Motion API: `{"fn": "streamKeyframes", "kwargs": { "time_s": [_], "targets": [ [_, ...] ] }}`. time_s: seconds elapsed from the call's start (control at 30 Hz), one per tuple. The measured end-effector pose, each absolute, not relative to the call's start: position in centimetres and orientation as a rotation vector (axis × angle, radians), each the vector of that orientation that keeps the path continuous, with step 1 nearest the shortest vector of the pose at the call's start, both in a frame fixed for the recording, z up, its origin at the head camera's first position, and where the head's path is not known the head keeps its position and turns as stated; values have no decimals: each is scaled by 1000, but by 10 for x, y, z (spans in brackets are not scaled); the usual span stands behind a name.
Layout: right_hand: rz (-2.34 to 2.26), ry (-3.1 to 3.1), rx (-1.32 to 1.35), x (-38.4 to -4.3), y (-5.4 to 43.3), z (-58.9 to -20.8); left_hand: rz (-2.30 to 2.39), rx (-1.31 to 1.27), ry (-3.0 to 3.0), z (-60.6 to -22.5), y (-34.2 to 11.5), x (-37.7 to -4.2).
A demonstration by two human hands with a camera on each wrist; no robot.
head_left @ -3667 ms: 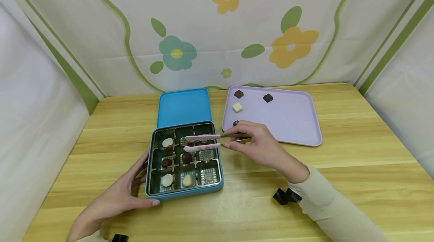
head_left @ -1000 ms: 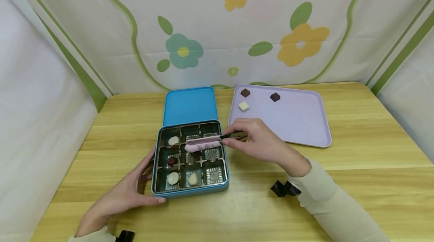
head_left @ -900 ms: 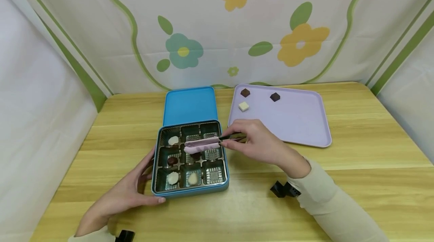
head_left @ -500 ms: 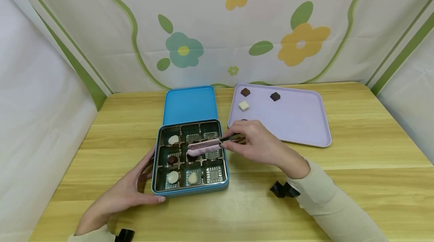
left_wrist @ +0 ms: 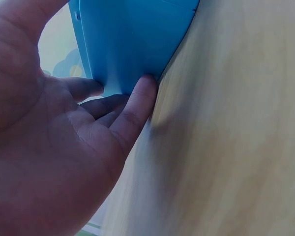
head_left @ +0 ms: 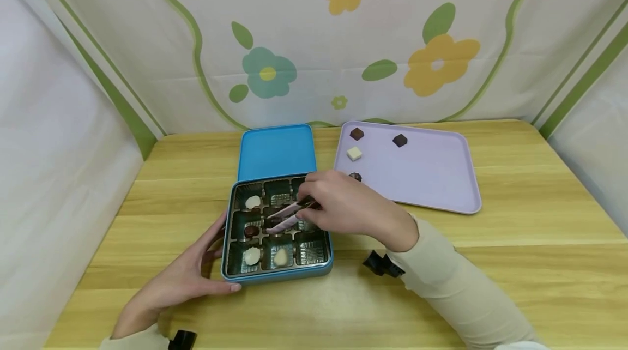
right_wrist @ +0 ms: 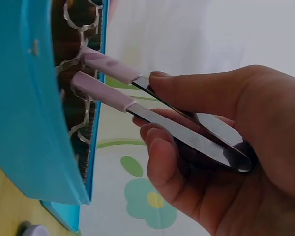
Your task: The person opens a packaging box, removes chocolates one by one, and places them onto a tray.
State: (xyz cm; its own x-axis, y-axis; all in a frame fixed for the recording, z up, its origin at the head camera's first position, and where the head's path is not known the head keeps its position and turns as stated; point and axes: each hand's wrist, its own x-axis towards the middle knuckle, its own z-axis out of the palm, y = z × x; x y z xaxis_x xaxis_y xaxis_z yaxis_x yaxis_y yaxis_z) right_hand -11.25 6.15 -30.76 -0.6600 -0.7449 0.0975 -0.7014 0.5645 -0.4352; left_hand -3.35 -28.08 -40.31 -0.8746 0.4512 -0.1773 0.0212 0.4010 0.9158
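In the head view, my right hand (head_left: 345,205) holds metal tongs (head_left: 284,218) with pale pink tips. The tips stand apart and dip into the centre compartment of the blue tin (head_left: 279,276). Something dark shows around them, mostly hidden by the tongs. In the right wrist view, the tongs (right_wrist: 177,125) lie between thumb and fingers. My left hand (head_left: 181,279) spans the tin's near-left corner, thumb at the front; in the left wrist view its fairly straight fingers (left_wrist: 137,101) touch the side. Chocolates inside include a brown one (head_left: 251,231), a white scalloped one (head_left: 252,256) and a cream one (head_left: 281,257).
A blue lid (head_left: 277,151) lies behind the tin. To the right, a lilac tray (head_left: 432,175) carries a brown square chocolate (head_left: 356,133), a dark one (head_left: 400,140), a white one (head_left: 354,154) and a ridged dark one (head_left: 355,176) beside my right hand.
My right hand has moved left, over the tin's right side, and the tongs have tilted down with their tips wider apart. The ridged chocolate on the tray shows again. My left hand stays in place.
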Motion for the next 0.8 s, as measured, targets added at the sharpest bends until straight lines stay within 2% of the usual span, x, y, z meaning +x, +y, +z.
{"fn": "streamKeyframes", "kwargs": {
  "time_s": [0.4,0.8],
  "targets": [
    [-1158,2627,-1145,-115,93,-330,1462,395,2272,-403,-281,-34],
    [-1562,2476,-756,-111,128,-343,1471,400,2265,-403,-280,-33]
  ]
}}
